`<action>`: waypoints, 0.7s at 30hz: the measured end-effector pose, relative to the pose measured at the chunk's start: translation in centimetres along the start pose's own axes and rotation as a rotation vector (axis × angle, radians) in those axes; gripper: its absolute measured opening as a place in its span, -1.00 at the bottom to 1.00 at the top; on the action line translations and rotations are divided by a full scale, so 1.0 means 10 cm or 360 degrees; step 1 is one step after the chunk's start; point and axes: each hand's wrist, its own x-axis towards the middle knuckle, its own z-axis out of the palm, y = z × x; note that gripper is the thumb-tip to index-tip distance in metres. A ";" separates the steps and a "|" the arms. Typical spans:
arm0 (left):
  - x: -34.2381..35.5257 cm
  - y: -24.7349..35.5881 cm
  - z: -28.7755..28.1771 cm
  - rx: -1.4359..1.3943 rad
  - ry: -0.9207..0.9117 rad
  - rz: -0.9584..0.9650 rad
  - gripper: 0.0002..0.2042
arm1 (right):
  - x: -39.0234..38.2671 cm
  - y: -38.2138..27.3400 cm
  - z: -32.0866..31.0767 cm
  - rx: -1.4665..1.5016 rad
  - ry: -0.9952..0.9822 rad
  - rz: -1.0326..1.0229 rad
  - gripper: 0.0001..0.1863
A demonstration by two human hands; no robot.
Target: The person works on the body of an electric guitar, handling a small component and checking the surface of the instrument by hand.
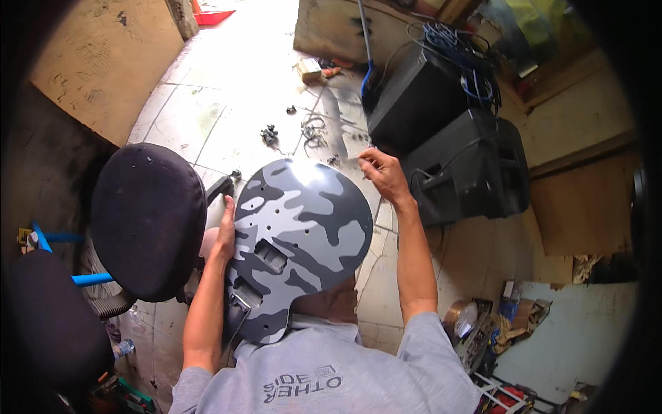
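Note:
A guitar body [321,234] in grey camouflage, with several holes and two cut-out cavities, rests over my lap. My left hand [225,228] grips its left edge, close to a black chair's padded seat or back [148,221]. Beyond the body's upper right edge, my right hand [383,172] is raised with thumb and fingers pinched on something small that I cannot make out. Small dark hardware pieces [269,134] and tangled grey strands [314,132] lie on the tiled floor [200,107] ahead of me.
Two large black speaker-like boxes [458,165], topped with coiled cables [448,45], stand to the right beside a blue-ended pole [363,41]. Another black cushion [55,317] is at lower left. Wooden boards [96,62] line the upper left. Clutter [517,314] fills the lower right.

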 end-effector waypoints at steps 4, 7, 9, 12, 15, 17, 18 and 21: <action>-0.20 0.19 0.26 0.0172 0.0117 0.0058 -0.07 | -0.69 -0.35 -0.18 -0.0086 0.0208 0.0282 -0.83; -0.45 0.43 0.41 0.0572 0.0243 -0.0169 -0.02 | -1.28 -0.46 -0.14 -0.0239 0.0343 0.0152 -0.85; -0.59 0.50 0.39 0.0718 0.0260 -0.0332 0.01 | -1.62 -0.67 -0.02 -0.0318 0.0391 0.0131 -0.88; -0.57 0.37 0.11 0.0858 0.0219 -0.0404 0.04 | -2.02 -0.96 0.29 -0.0321 0.0464 0.0194 -0.90; -0.59 0.35 0.14 0.1017 0.0258 -0.0291 0.08 | -2.30 -1.09 0.58 -0.0375 0.0656 0.0153 -0.92; -0.63 0.35 0.19 0.1151 0.0362 -0.0190 0.15 | -2.40 -1.12 0.67 -0.0444 0.0672 0.0084 -0.93; -0.64 0.36 0.22 0.1195 0.0393 -0.0149 0.19 | -2.41 -1.16 0.68 -0.0494 0.0671 0.0055 -0.93; -0.64 0.37 0.23 0.1196 0.0385 -0.0130 0.18 | -2.40 -1.17 0.72 -0.0594 0.0661 -0.0034 -0.89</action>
